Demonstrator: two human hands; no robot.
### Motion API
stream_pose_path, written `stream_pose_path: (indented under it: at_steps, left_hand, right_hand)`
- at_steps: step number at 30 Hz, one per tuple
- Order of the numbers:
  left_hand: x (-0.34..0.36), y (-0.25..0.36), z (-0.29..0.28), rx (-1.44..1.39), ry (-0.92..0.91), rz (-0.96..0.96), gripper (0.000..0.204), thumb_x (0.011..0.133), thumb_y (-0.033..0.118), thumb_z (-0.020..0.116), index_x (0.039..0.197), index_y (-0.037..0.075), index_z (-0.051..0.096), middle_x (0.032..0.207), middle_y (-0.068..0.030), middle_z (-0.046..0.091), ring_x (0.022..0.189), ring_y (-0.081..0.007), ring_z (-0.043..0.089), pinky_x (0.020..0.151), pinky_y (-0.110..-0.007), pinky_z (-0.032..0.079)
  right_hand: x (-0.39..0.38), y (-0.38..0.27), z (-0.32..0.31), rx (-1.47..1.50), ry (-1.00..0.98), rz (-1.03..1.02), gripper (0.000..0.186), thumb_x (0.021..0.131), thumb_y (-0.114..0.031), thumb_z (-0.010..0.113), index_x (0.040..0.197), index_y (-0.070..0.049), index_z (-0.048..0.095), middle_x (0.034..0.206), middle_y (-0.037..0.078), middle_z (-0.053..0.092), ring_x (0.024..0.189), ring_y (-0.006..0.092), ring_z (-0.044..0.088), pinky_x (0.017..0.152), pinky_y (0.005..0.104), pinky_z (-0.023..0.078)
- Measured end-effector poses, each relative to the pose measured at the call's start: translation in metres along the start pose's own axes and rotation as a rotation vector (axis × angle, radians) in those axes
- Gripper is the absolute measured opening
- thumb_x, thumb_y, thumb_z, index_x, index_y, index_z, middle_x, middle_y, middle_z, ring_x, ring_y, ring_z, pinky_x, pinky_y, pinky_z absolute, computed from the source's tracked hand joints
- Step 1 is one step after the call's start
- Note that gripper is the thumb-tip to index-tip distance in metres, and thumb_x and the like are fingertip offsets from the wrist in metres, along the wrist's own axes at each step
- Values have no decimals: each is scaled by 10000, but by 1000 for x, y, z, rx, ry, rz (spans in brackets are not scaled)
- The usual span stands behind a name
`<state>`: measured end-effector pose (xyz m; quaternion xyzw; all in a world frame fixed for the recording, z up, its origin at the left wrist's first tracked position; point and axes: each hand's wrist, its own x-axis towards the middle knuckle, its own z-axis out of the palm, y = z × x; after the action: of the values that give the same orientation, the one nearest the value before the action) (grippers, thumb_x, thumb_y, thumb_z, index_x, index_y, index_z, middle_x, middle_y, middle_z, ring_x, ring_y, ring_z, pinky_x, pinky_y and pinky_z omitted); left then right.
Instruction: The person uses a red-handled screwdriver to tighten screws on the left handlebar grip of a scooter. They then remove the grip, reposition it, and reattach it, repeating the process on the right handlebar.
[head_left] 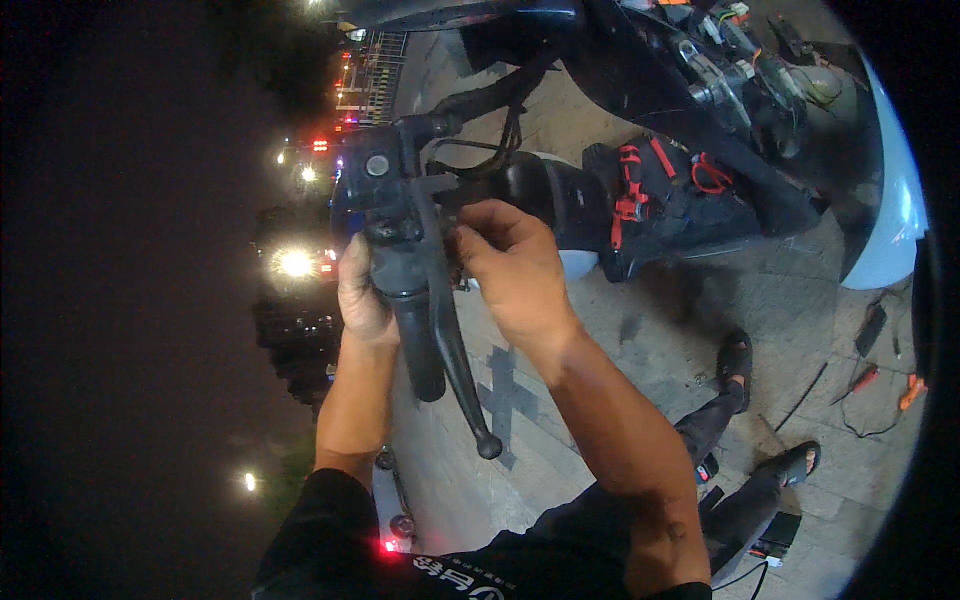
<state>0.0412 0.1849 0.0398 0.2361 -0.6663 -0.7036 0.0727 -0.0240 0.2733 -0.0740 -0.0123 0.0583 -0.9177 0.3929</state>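
Note:
A black scooter handlebar stands before me, with a rubber grip point(421, 350), a switch housing point(385, 205) and a long brake lever point(455, 350) ending in a ball tip. My left hand point(362, 300) holds the housing from its left side, thumb up; its other fingers are hidden behind it. On the other side, my right hand point(520, 270) has thumb and forefinger pinched together beside the lever's pivot end. Whatever is between those fingertips is too small and dark to make out. Black cables point(505, 140) curve away just beyond the housing.
Red-handled tools point(630, 195) lie on the scooter's dark footboard point(690, 215). Exposed wiring point(745, 75) shows at upper right, near a pale body panel point(890, 190). Cable and orange-handled tools point(910, 392) rest on the paving, near sandalled feet point(735, 365). Street lights glow at left.

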Motion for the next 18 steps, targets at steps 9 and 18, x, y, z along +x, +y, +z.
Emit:
stream_pose_path:
  at_steps: [9,18]
  left_hand:
    - [0,-1,-11,-63,-8,-44,563,897,422,601,1301,42,502,1189,-146,622,1049,-264,634,909,-400,526]
    - [2,1,-1,-66,-39,-87,554,911,440,582,1295,50,493,1146,-133,629,966,-268,646,809,-405,549]
  right_hand:
    - [2,19,0,299,4,35,164,906,-39,614,1059,18,615,854,59,653,679,126,592,594,263,478]
    - [3,45,-1,700,-110,4,200,910,-56,627,1109,-50,606,980,59,663,858,172,636,757,310,526]
